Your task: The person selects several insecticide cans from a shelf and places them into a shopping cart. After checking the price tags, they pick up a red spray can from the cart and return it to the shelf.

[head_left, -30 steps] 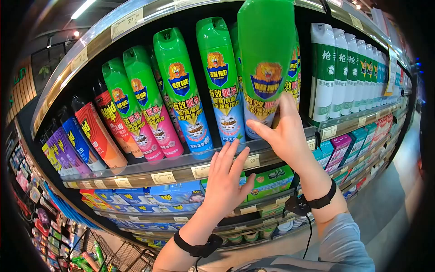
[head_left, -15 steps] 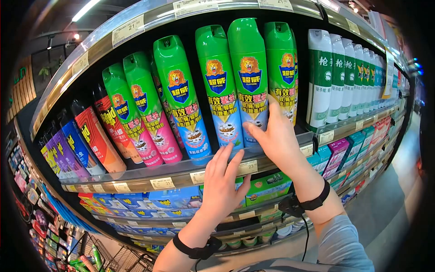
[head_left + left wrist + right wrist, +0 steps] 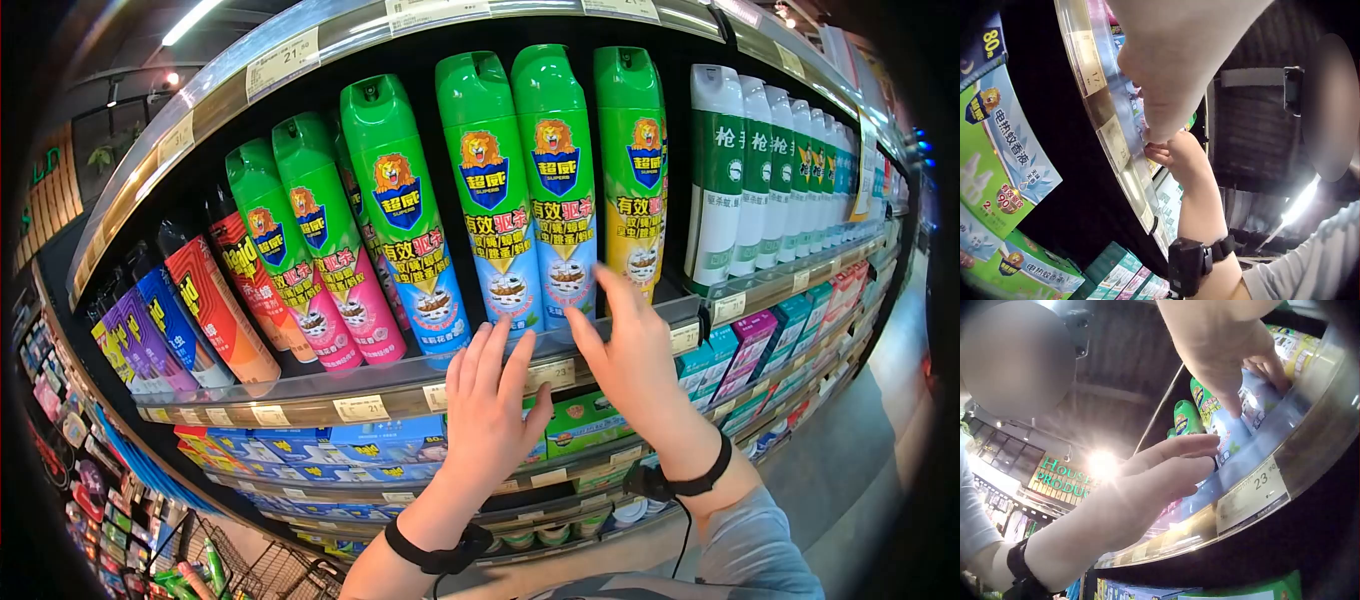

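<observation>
Speaker 1: Your left hand [image 3: 492, 420] is open, fingers extended, tips by the foot of the middle pair's left can [image 3: 488, 195]. Whether they touch it, I can't tell. What about your right?

Speaker 2: Your right hand [image 3: 640, 375] is open too, index finger and thumb apart, beside the lower part of the right can [image 3: 556, 200]. You have neither can gripped, though a fingertip may be touching the right one.

Speaker 1: How far along are you?

Speaker 2: Both cans stand side by side on the shelf [image 3: 408, 404], left of the yellow can [image 3: 628, 135]. That much looks done; whether anything is left, the views don't show.
</observation>
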The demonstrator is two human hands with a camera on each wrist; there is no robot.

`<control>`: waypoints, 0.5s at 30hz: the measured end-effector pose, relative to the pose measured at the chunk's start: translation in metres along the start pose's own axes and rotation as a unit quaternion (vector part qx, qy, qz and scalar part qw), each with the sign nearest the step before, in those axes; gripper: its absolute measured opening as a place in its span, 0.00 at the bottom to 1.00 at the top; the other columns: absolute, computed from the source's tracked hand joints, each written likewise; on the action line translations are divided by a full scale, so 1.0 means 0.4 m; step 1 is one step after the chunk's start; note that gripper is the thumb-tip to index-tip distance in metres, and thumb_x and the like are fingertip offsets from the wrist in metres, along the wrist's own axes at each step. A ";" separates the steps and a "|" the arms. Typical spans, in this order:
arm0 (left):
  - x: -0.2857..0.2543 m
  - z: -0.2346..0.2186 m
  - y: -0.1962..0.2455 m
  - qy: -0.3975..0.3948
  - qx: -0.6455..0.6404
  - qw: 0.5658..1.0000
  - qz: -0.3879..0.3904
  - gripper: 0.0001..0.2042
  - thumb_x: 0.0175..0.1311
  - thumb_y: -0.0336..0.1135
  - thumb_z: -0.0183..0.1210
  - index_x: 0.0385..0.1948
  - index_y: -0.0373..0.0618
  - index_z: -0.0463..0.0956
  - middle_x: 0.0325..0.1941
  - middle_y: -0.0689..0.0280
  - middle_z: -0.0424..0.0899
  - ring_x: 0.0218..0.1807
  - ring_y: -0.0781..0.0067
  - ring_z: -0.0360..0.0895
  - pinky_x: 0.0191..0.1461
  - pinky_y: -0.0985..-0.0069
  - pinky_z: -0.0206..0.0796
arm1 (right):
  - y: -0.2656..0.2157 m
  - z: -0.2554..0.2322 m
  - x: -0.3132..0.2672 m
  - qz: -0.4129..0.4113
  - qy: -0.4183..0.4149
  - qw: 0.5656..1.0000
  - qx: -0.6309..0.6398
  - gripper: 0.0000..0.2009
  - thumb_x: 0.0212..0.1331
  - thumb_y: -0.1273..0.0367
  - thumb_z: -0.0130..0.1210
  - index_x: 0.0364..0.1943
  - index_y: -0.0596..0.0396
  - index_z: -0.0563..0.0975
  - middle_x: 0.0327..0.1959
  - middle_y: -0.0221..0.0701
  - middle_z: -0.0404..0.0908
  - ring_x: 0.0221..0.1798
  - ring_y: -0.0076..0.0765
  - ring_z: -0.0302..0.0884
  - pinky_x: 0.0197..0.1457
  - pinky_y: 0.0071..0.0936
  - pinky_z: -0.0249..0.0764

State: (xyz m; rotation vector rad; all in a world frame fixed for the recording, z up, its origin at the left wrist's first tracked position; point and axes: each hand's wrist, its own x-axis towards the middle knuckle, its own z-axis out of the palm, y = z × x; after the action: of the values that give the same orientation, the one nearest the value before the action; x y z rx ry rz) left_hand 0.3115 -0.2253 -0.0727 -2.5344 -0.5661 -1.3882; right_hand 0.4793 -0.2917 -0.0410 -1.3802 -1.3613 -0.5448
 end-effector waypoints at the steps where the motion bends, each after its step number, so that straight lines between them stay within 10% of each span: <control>1: -0.001 0.000 0.001 0.000 0.002 1.000 -0.001 0.30 0.54 0.34 0.67 0.63 0.43 0.71 0.70 0.51 0.66 0.69 0.45 0.65 0.69 0.52 0.59 | 0.006 -0.004 -0.023 -0.036 0.001 0.998 -0.043 0.28 0.59 0.67 0.64 0.61 0.66 0.69 0.51 0.59 0.76 0.53 0.64 0.77 0.53 0.49 0.76; 15: 0.027 0.026 0.044 -0.026 0.161 0.986 -0.026 0.35 0.51 0.42 0.69 0.65 0.49 0.71 0.57 0.40 0.73 0.59 0.43 0.71 0.63 0.52 0.63 | 0.008 0.019 -0.087 -0.115 -0.035 0.974 -0.194 0.18 0.57 0.66 0.62 0.51 0.57 0.80 0.56 0.50 0.75 0.57 0.54 0.69 0.60 0.51 0.67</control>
State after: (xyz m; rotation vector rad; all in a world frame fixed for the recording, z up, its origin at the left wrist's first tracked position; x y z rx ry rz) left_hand 0.3322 -0.2350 -0.0690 -2.3152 -0.8006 -1.1418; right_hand 0.4711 -0.2988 -0.0751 -1.5709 -1.5374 -0.9639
